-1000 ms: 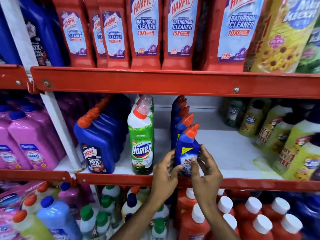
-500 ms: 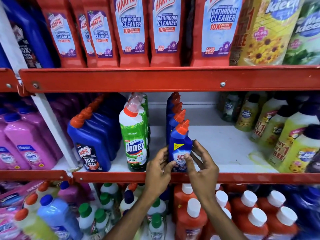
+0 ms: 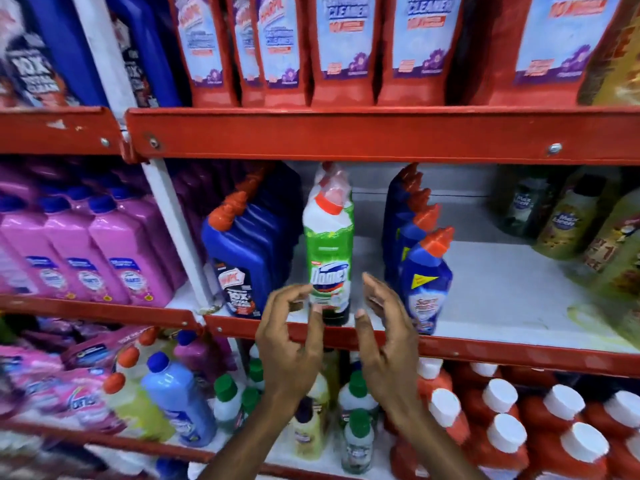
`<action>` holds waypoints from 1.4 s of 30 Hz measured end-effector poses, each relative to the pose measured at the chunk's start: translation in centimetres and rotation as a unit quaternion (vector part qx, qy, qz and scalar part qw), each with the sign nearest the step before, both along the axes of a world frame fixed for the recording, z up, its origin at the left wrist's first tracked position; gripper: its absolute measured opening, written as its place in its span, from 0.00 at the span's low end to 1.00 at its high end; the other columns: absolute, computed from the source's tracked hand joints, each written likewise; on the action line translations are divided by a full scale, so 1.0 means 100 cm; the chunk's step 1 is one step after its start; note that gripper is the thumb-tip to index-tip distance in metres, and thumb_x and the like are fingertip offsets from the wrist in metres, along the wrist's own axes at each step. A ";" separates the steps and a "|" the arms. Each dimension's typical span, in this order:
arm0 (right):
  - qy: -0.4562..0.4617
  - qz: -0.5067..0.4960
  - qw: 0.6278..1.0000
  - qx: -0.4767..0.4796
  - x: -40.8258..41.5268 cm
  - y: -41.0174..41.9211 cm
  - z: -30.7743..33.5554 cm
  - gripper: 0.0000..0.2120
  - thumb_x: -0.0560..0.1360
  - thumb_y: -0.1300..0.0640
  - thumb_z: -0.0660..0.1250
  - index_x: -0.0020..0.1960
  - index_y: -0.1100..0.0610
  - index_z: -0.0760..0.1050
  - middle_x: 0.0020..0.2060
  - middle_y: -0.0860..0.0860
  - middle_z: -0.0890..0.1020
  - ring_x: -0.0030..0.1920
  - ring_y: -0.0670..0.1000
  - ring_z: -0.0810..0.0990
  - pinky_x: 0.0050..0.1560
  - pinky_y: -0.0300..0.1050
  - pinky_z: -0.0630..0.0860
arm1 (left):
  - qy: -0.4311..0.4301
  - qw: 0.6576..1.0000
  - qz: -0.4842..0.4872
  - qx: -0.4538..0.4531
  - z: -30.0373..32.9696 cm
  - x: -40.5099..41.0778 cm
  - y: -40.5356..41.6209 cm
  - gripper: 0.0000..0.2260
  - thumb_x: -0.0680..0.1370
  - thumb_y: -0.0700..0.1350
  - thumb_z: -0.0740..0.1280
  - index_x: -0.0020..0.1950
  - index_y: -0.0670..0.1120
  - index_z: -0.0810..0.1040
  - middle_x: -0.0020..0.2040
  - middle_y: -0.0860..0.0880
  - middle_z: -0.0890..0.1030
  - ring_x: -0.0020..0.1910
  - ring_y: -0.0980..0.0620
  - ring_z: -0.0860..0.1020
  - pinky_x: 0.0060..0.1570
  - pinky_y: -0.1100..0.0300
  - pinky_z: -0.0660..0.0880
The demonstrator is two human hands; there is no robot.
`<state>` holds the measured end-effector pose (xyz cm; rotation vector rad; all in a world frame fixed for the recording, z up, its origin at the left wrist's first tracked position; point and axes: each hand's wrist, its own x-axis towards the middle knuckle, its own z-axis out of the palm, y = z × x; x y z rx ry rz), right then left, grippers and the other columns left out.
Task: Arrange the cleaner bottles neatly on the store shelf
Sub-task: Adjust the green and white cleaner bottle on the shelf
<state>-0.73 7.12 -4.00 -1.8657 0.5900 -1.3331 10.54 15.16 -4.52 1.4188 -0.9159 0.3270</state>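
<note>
Where they earlier clasped the blue bottle [image 3: 425,278], both hands' grip apart, now flanking the green Domex bottle [image 3: 329,251].

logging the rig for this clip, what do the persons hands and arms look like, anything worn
Two bare hands, left hand and right hand, on bare forearms. No gloves, sleeves, watch or bracelet show. No rings are visible on the fingers, though motion blur softens fine detail. Nails are short and unpainted.

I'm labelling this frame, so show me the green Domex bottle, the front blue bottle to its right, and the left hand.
green Domex bottle [image 3: 328,258]: head view, on its label.
front blue bottle [image 3: 425,282]: head view, on its body.
left hand [image 3: 291,344]: head view, on its back.
</note>
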 end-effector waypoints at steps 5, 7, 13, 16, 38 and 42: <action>0.012 0.005 0.985 0.169 0.044 0.009 -0.005 0.26 0.83 0.45 0.53 0.79 0.51 0.60 0.78 0.46 0.65 0.72 0.28 0.63 0.66 0.18 0.58 | 0.061 0.986 -0.110 0.106 -0.011 0.031 -0.004 0.25 0.82 0.54 0.62 0.78 0.48 0.67 0.77 0.52 0.70 0.77 0.57 0.69 0.75 0.61 0.66; 0.020 0.000 0.976 0.218 0.053 0.005 -0.005 0.24 0.85 0.50 0.50 0.80 0.53 0.57 0.79 0.46 0.61 0.72 0.32 0.61 0.57 0.11 0.54 | 0.128 0.968 -0.154 0.148 -0.011 0.035 -0.012 0.34 0.78 0.65 0.56 0.81 0.51 0.61 0.82 0.53 0.63 0.81 0.57 0.62 0.79 0.57 0.61; 0.033 0.009 0.972 0.232 0.072 -0.013 -0.004 0.35 0.80 0.35 0.49 0.78 0.56 0.62 0.76 0.51 0.69 0.74 0.44 0.68 0.73 0.31 0.63 | 0.276 0.917 -0.255 0.136 -0.010 0.041 -0.038 0.44 0.73 0.79 0.51 0.78 0.50 0.68 0.76 0.48 0.74 0.76 0.52 0.72 0.79 0.44 0.66; 0.035 0.037 0.966 0.253 0.072 -0.020 -0.010 0.37 0.75 0.28 0.50 0.72 0.52 0.70 0.68 0.53 0.78 0.70 0.44 0.75 0.75 0.52 0.68 | 0.294 0.903 -0.293 0.110 -0.008 0.035 -0.041 0.40 0.75 0.77 0.53 0.72 0.49 0.75 0.68 0.48 0.82 0.69 0.50 0.79 0.75 0.43 0.71; -0.173 -0.181 0.968 -0.017 0.063 0.024 0.005 0.19 0.80 0.56 0.56 0.68 0.57 0.76 0.64 0.54 0.81 0.66 0.51 0.78 0.65 0.47 0.75 | 0.097 0.992 -0.084 -0.006 -0.008 0.061 0.039 0.15 0.80 0.55 0.63 0.63 0.53 0.82 0.62 0.54 0.84 0.63 0.55 0.81 0.63 0.56 0.77; -0.184 -0.108 0.972 -0.096 0.085 0.056 0.006 0.14 0.77 0.62 0.58 0.56 0.56 0.80 0.50 0.49 0.83 0.55 0.44 0.80 0.56 0.39 0.76 | 0.110 0.989 0.009 -0.095 -0.009 0.095 0.059 0.10 0.79 0.52 0.65 0.59 0.56 0.80 0.56 0.53 0.82 0.56 0.55 0.81 0.58 0.54 0.78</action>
